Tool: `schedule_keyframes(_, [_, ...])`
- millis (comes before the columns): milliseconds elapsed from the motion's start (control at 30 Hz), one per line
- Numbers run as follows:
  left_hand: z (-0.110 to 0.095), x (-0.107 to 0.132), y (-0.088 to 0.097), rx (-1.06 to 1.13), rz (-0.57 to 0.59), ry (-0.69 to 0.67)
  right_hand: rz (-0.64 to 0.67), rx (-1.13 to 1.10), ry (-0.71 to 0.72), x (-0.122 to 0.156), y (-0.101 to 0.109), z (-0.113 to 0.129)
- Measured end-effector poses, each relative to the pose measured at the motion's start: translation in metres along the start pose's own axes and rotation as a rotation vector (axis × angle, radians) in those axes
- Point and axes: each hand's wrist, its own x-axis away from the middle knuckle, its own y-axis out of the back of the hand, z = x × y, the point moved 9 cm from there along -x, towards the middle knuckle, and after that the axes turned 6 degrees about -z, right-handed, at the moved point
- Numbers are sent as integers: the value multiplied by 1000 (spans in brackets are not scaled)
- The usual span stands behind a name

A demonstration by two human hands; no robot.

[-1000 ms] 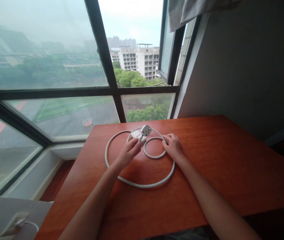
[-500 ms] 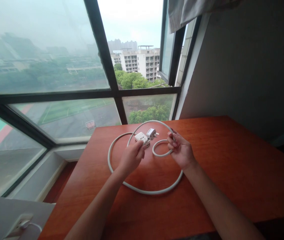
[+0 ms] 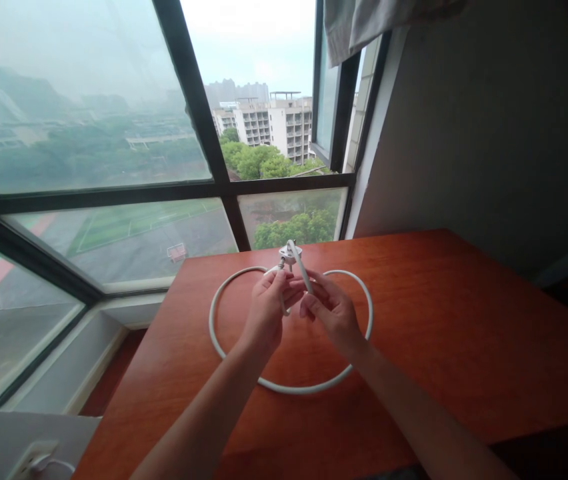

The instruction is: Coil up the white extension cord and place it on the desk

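A white power cord lies in a wide loop on the reddish-brown table, and part of it rises between my hands. My left hand is closed on the cord just below its white plug, which points up and away. With my right hand I pinch another stretch of the cord, close beside the left fingers. That stretch bends over near the plug. The white socket block at the cord's other end is mostly hidden behind the plug and my left hand.
The table reaches to the right toward a dark wall. Beyond its far edge stand windows with a dark frame, one pane open. A wall socket with a plug in it is at the lower left. A curtain hangs above.
My right hand has moved left with its stretch of cord, up to my left hand. The held cord loop has become smaller, and the plug has turned upright. The view has shifted slightly.
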Motion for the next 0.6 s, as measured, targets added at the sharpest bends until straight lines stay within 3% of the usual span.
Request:
schedule_keyframes(133, [-3,3,-13,91,24,15,17,121,80,3,-1,0])
schedule_keyframes(367, [-9,-3,-13,103,25,48,1,423,232,5,-1,4])
schedule_keyframes(600, [-9,-13,-6,142,-7,49,155,542,276,9,-14,-4])
